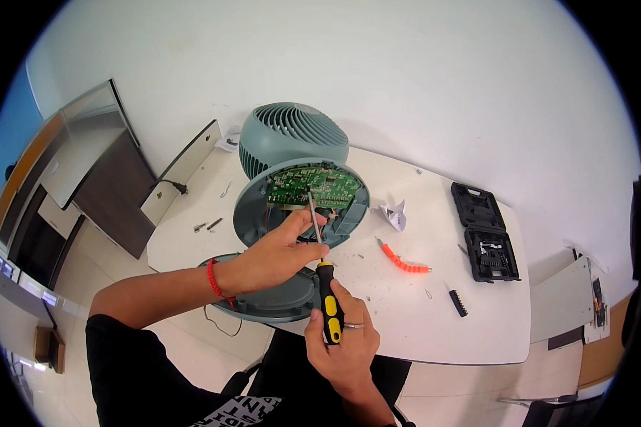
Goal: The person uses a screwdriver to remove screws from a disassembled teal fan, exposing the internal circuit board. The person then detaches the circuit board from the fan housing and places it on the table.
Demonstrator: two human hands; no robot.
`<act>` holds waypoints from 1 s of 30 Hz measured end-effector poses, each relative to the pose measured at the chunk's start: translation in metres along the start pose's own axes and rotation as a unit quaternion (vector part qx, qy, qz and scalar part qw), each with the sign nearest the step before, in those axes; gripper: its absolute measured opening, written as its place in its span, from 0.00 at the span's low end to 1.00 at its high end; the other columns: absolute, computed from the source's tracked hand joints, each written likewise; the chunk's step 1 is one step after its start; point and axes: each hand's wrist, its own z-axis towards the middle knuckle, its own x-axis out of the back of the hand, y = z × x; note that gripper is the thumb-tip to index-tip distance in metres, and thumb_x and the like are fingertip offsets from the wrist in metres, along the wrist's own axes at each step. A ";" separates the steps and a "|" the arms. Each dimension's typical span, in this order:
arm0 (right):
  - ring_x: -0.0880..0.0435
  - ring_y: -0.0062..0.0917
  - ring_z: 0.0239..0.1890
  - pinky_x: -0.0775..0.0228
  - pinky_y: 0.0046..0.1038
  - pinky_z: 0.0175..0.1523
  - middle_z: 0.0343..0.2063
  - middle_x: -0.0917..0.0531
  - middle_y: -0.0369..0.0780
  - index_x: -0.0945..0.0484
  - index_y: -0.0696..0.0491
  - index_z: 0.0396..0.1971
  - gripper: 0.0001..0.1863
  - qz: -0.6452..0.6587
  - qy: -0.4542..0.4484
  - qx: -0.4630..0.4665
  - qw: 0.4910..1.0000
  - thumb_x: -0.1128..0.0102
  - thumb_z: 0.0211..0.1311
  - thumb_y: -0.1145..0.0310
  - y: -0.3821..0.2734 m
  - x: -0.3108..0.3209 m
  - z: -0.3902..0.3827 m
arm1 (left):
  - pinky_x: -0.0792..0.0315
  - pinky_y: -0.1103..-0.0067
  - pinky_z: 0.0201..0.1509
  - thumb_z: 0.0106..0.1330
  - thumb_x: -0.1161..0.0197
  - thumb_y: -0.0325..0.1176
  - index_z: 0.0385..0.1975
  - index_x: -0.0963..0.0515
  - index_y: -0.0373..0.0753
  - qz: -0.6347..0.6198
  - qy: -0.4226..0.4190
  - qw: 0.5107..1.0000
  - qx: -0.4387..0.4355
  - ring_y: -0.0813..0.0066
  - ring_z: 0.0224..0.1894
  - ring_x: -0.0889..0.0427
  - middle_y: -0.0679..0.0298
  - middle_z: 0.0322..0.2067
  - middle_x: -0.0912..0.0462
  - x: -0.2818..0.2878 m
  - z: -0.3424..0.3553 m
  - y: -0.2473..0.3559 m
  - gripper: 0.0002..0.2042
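Observation:
A teal fan point(292, 139) lies on the table with its round base tipped toward me, and the open base housing point(246, 217) bares a green circuit board point(285, 186). My right hand point(345, 341) is wrapped around the black and yellow handle of a screwdriver point(327, 299). The steel shaft points away from me, its tip at the board. My left hand point(281, 249) has thumb and fingers about the shaft, in front of the housing; some fingertips are hidden. Below my left forearm lies the grey round base cover point(278, 295), at the table's near edge.
On the white table point(406, 327) to the right are an orange flexible bit extension point(402, 260), a black bit strip point(458, 303), an open black tool case point(486, 235) and crumpled paper point(393, 215). Small metal parts point(206, 226) lie left. A power plug point(180, 188) hangs over the side panel.

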 end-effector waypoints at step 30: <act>0.18 0.34 0.21 0.24 0.28 0.28 0.29 0.18 0.44 0.21 0.58 0.58 0.27 -0.032 -0.028 0.109 0.993 0.32 0.56 0.68 -0.001 0.012 0.025 | 0.24 0.80 0.55 0.78 0.39 0.39 0.54 0.25 0.37 -0.044 -0.017 0.993 0.104 0.79 0.49 0.18 0.62 0.45 0.14 0.010 -0.006 0.024 0.14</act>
